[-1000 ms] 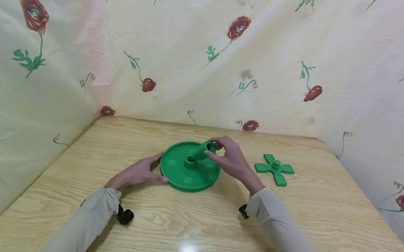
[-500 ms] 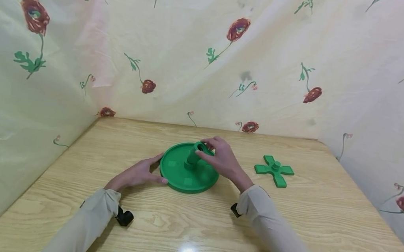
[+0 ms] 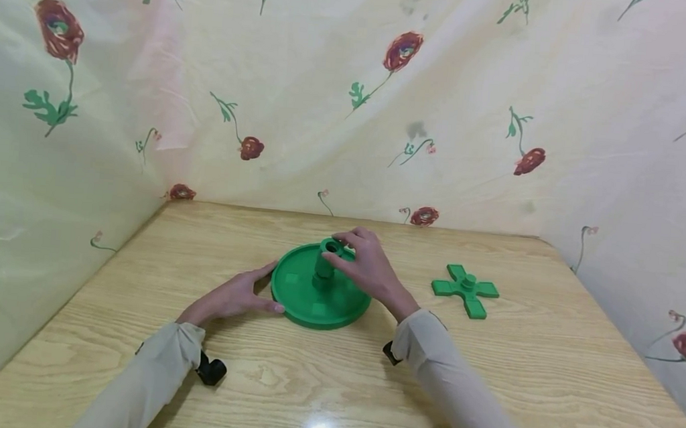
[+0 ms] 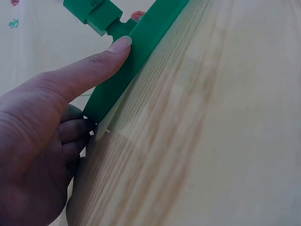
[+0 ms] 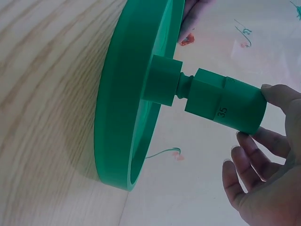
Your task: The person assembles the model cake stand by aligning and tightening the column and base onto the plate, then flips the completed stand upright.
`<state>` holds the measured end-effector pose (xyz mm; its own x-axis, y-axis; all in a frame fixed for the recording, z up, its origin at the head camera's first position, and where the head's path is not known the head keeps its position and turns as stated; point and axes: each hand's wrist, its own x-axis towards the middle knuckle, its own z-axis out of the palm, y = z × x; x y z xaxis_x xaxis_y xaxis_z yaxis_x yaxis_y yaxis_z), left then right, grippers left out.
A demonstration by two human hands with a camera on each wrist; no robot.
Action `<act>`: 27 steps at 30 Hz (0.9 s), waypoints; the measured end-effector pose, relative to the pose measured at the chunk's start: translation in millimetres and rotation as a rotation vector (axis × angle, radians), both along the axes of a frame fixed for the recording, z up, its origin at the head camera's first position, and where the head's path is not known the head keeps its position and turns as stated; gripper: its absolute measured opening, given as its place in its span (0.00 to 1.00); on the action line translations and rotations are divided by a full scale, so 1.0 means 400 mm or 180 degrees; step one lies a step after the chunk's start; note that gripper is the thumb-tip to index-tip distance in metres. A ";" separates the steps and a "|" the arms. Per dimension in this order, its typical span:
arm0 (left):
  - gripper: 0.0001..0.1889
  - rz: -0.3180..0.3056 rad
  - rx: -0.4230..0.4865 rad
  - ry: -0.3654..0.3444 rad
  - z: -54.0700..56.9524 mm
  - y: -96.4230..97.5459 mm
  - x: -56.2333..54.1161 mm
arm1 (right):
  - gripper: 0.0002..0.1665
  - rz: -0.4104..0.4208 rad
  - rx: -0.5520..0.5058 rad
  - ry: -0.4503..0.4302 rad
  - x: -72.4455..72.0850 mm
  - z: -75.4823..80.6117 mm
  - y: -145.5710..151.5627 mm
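Observation:
A green round base with a raised rim and a central socket lies flat on the table. My left hand holds its left edge, thumb against the rim and fingers curled at the far side. My right hand pinches the top of a green cylinder between thumb and fingers. The cylinder carries the number 35, and its hollow top shows in the head view. It stands nearly upright over the socket, with a narrow stem visible between the two.
A green cross-shaped piece with a central stud lies on the wooden table, to the right of my right hand. Floral cloth hangs behind the table and on both sides.
My right hand has moved left with the cylinder and turned it from a rightward tilt to nearly upright over the socket. My left hand has stayed on the base.

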<state>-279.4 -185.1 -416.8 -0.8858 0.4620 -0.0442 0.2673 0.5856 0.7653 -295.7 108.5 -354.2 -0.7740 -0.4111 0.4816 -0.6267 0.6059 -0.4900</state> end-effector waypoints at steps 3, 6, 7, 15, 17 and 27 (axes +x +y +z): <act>0.58 -0.0006 0.0013 0.0005 0.000 0.000 0.001 | 0.23 0.0003 0.0054 0.0078 0.002 0.001 -0.003; 0.58 -0.0020 0.0022 -0.0002 0.000 0.000 0.002 | 0.22 0.0013 0.0119 0.0164 0.004 0.003 -0.007; 0.58 -0.0023 0.0027 -0.0006 0.001 0.000 0.003 | 0.22 0.0017 0.0137 0.0190 0.004 0.003 -0.008; 0.57 -0.0046 0.0021 0.0017 0.000 -0.001 0.002 | 0.23 -0.0010 0.0284 0.0166 0.000 0.009 -0.018; 0.57 -0.0045 0.0010 0.0024 -0.001 -0.001 0.002 | 0.24 -0.0038 0.0336 0.0141 -0.001 0.011 -0.022; 0.57 -0.0043 0.0012 0.0003 -0.001 -0.001 0.001 | 0.25 -0.0135 0.0423 0.0076 -0.002 0.016 -0.023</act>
<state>-278.9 -185.4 -417.2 -0.8794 0.4742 -0.0417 0.2759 0.5791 0.7672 -296.4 99.2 -347.7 -0.7809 -0.4397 0.4437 -0.6098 0.6907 -0.3888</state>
